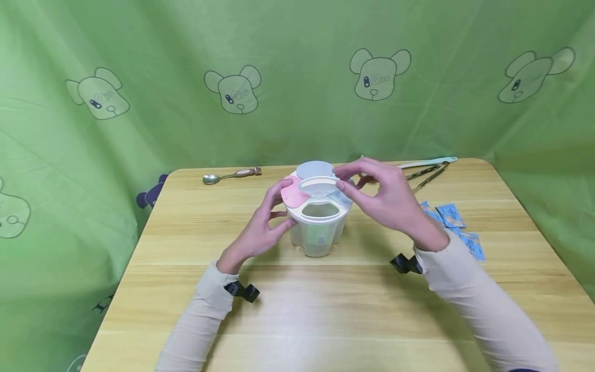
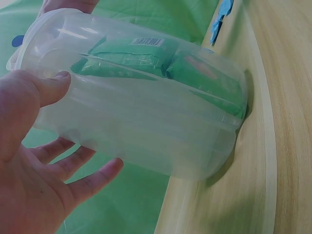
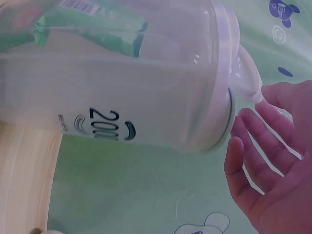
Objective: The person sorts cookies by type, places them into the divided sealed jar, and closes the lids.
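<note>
A translucent plastic canister (image 1: pixel 317 238) stands upright on the table, its round lid bearing pastel flaps. My left hand (image 1: pixel 265 226) holds its left side near the rim, with fingers by the pink flap (image 1: pixel 293 192) and thumb at the front. The front flap (image 1: pixel 318 186) is raised, leaving an opening (image 1: pixel 321 210) below it. Between thumb and fingertips, my right hand (image 1: pixel 386 194) pinches the edge of that flap. Through the wall, the left wrist view shows green packets (image 2: pixel 204 78) inside one section. Dark printing (image 3: pixel 105 124) marks the canister's side in the right wrist view.
A spoon (image 1: pixel 232 175) with a brown handle lies at the back left of the wooden table (image 1: pixel 297 320). Several blue packets (image 1: pixel 450 215) are on the right, partly behind my right arm. Dark tongs (image 1: pixel 432 174) and a pale blue handle (image 1: pixel 429 162) lie behind them, near the green curtain (image 1: pixel 307 129).
</note>
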Demonstrator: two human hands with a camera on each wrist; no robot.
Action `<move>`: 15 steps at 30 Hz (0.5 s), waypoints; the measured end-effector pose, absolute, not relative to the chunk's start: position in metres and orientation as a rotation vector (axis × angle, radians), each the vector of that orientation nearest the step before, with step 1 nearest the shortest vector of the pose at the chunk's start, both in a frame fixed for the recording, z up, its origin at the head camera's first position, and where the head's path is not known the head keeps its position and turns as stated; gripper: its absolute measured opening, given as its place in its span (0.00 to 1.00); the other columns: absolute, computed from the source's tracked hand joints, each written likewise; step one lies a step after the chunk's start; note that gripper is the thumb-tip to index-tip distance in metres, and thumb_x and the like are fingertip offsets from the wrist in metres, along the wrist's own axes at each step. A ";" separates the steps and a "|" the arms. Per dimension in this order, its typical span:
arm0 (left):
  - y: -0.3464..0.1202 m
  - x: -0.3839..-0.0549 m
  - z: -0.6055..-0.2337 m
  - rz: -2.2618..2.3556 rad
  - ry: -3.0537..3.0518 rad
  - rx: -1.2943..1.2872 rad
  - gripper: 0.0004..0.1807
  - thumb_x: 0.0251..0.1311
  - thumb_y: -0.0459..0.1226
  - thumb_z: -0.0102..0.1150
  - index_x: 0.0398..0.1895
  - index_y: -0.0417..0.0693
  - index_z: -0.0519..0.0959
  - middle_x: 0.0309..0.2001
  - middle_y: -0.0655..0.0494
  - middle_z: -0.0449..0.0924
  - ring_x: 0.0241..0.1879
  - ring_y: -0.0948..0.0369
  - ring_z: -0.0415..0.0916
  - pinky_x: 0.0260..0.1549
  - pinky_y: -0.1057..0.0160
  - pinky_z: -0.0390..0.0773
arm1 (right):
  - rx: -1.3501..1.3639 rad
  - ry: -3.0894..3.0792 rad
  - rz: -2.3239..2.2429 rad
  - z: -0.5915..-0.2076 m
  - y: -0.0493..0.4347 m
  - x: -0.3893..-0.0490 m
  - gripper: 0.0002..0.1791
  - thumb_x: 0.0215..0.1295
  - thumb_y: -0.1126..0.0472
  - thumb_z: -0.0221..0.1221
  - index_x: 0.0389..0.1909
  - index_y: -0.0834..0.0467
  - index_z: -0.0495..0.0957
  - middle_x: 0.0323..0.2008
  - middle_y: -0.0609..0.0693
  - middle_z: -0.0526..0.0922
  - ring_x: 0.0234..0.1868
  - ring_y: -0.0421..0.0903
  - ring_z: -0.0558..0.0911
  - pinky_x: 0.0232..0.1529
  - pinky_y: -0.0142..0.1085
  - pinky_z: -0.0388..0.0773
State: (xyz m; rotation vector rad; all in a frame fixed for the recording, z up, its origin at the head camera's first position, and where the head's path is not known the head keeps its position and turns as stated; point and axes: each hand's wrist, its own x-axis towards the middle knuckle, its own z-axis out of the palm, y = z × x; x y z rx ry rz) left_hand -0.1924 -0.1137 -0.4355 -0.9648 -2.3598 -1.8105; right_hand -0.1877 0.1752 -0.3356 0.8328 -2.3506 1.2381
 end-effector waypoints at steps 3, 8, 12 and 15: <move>-0.113 -0.192 -0.435 -1.812 -2.364 -0.958 0.50 0.69 0.24 0.66 0.87 0.55 0.52 0.88 0.49 0.55 0.77 0.41 0.71 0.68 0.47 0.86 | 0.886 -2.334 1.221 -0.335 0.172 -0.188 0.14 0.69 0.70 0.72 0.54 0.60 0.90 0.51 0.53 0.94 0.43 0.37 0.88 0.43 0.22 0.87; -0.114 -0.192 -0.434 -1.811 -2.381 -0.938 0.50 0.69 0.24 0.67 0.87 0.56 0.53 0.88 0.52 0.55 0.77 0.44 0.71 0.69 0.49 0.85 | 0.979 -2.309 1.157 -0.336 0.171 -0.185 0.15 0.67 0.73 0.72 0.53 0.59 0.90 0.50 0.53 0.95 0.39 0.38 0.88 0.43 0.21 0.86; -0.114 -0.192 -0.434 -1.809 -2.387 -0.934 0.50 0.69 0.24 0.67 0.87 0.56 0.53 0.87 0.51 0.56 0.77 0.44 0.71 0.70 0.49 0.85 | 1.070 -2.279 1.114 -0.339 0.171 -0.180 0.16 0.64 0.75 0.73 0.51 0.58 0.91 0.48 0.51 0.95 0.38 0.39 0.88 0.43 0.21 0.83; -0.114 -0.192 -0.434 -1.811 -2.386 -0.931 0.50 0.69 0.24 0.67 0.87 0.56 0.53 0.88 0.50 0.55 0.77 0.43 0.70 0.70 0.49 0.85 | 1.130 -2.261 1.072 -0.341 0.172 -0.175 0.20 0.62 0.77 0.73 0.53 0.58 0.90 0.50 0.52 0.94 0.45 0.45 0.91 0.53 0.19 0.83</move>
